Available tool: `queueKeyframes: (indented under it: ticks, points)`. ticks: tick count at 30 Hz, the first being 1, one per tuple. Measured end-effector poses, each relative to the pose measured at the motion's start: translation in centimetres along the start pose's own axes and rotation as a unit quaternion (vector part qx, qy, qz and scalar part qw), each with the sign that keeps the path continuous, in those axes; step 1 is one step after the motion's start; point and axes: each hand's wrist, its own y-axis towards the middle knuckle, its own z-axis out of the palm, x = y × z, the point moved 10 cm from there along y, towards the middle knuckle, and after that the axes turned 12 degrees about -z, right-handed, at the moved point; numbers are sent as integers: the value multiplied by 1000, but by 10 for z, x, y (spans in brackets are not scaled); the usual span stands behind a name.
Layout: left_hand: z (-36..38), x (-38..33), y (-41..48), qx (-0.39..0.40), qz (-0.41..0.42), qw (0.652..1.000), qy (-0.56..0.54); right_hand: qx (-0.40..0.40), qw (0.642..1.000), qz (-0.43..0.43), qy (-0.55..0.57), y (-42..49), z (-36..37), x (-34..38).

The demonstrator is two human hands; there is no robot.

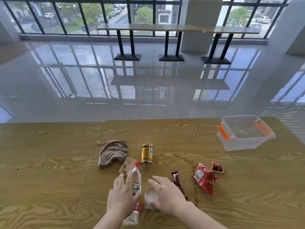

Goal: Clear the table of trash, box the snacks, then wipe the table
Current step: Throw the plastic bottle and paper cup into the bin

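A clear plastic water bottle with a red cap lies on the wooden table; my left hand curls around its middle. My right hand rests over a small white paper cup lying on its side, thumb against its wall. A gold drink can lies just beyond. A dark brown snack bar lies right of my right hand, then a red snack bag and a small red wrapper. A brown cloth is crumpled at the left. A torn beige wrapper sits under the bottle's neck.
A clear plastic box with orange latches stands open at the table's far right. A seam joins two tabletops. Beyond the table lie glossy floor tiles, a high counter on black legs and large windows.
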Motion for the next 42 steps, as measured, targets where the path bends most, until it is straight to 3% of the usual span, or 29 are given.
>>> queueKeyframes:
  ticks: [6, 10, 21, 27, 32, 42]
  points:
    - [29, 9, -7, 54, -42, 996, -53, -1, 1000, 10, 4, 4, 16, 0]
    - [31, 10, -8, 57, -49, 992, -99, -43, 999, 1, 23, 3, 9, 1]
    - [-21, -3, -19, -33, -44, 985, -163, -183, 981, 15, 58, -31, -58, -19]
    - [-46, -52, -22, -74, 23, 982, -171, -223, 973, 39, 48, -60, -88, -36]
    - [-53, -108, -26, -63, 111, 978, -166, -272, 954, 113, 48, -108, -105, -55]
    - [-24, -219, -83, 25, 295, 944, -145, -385, 865, 320, 39, -272, -96, -73]
